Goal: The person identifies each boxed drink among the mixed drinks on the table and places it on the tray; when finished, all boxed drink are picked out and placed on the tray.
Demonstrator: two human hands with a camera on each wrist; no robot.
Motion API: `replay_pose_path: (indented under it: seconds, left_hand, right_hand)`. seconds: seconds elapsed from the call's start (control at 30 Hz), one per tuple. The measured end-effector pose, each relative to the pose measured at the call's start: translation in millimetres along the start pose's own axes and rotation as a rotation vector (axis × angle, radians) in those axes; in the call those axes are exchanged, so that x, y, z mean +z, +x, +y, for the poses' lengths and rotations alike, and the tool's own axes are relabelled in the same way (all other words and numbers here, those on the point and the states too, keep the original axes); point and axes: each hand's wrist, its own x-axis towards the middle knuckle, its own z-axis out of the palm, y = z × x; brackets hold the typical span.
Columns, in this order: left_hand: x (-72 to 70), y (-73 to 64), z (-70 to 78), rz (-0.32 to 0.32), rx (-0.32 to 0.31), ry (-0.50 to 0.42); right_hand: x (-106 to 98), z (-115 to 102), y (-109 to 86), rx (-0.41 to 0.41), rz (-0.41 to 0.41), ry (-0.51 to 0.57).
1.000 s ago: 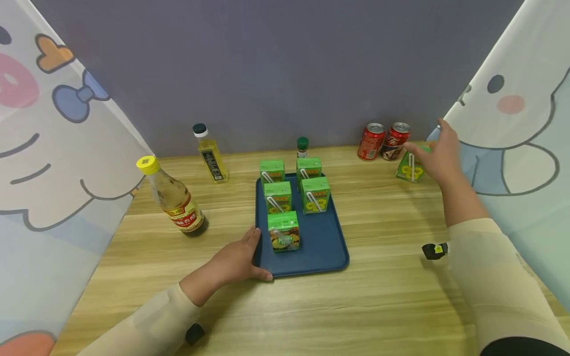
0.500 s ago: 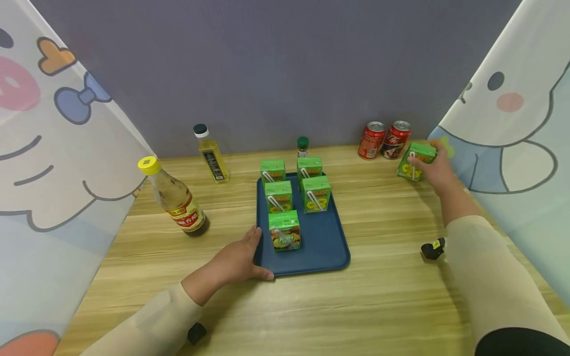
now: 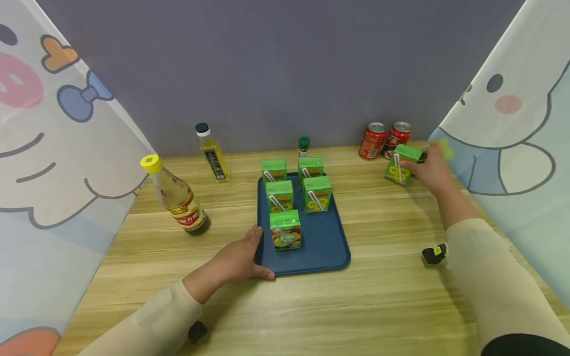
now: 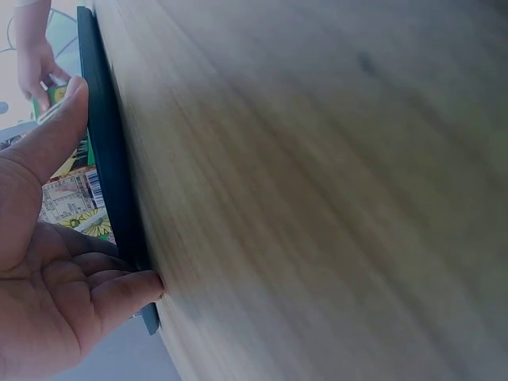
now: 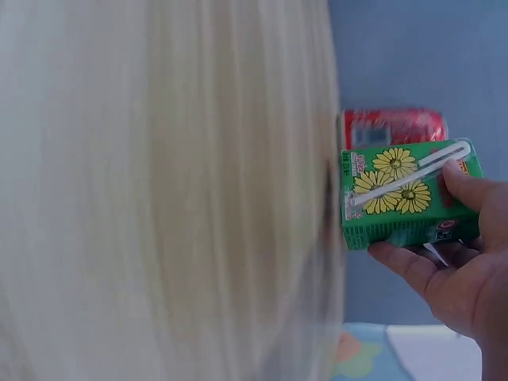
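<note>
My right hand [image 3: 433, 170] holds a green drink carton [image 5: 397, 190] with yellow flowers and a white straw on its front. The thumb lies on the front and the fingers are on the side and back. In the head view this carton [image 3: 398, 170] is slightly tilted, at the back right near the cans. My left hand [image 3: 238, 258] grips the near left corner of a dark blue tray [image 3: 322, 247], thumb at the front edge and fingers along the left edge. Several green cartons stand on the tray, among them a front one [image 3: 286, 235] showing a different side.
Two red cans [image 3: 372, 141] stand by the back wall. A small green-capped bottle [image 3: 304, 145] is behind the tray. On the left are an oil bottle [image 3: 213, 158] and a yellow-capped sauce bottle [image 3: 180, 202]. Printed cloths hang at both sides.
My right hand has come down onto the green carton, taken hold of it and shifted it left, in front of the right can. The left hand has stayed at the tray corner.
</note>
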Motion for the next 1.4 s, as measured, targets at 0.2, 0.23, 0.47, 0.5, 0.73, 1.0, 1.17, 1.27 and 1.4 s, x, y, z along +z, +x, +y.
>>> replay_pose_path:
  seconds: [0.2, 0.23, 0.47, 0.5, 0.73, 1.0, 1.17, 1.27, 1.4]
  left_hand:
    - [0.6, 0.4, -0.9, 0.003, 0.002, 0.007]
    - [0.6, 0.5, -1.1, 0.004, 0.001, 0.008]
    - [0.5, 1.2, -1.7, 0.006, 0.000, 0.008]
    - [0.5, 1.3, -1.5, 0.005, 0.001, 0.007]
    - [-0.1, -0.4, 0.9, 0.001, 0.002, 0.001]
    - [-0.6, -0.2, 1.2, -0.007, -0.005, 0.008]
    - [0.0, 0.6, 0.6, -0.005, -0.007, 0.008]
    - [0.3, 0.2, 0.4, -0.002, -0.005, 0.008]
    - [0.1, -0.2, 0.8, -0.002, -0.006, 0.012]
  right_hand:
    - [4.7, -28.2, -7.8, -0.080, -0.084, 0.118]
    - [5.3, -32.9, -9.8, -0.098, -0.107, 0.143]
    - [7.6, -71.6, -36.5, -0.110, -0.239, 0.093]
    - [8.3, -76.8, -40.4, -0.120, -0.257, 0.079]
    - [16.7, -109.2, -74.0, -0.246, -0.344, -0.024]
    - [49.8, -122.3, -101.3, -0.343, -0.438, 0.013]
    - [73.9, -120.9, -108.7, -0.344, -0.489, 0.072]
    - [86.4, -119.0, -111.3, -0.344, -0.514, 0.079]
    - [97.1, -117.4, -113.8, -0.352, -0.545, 0.097]
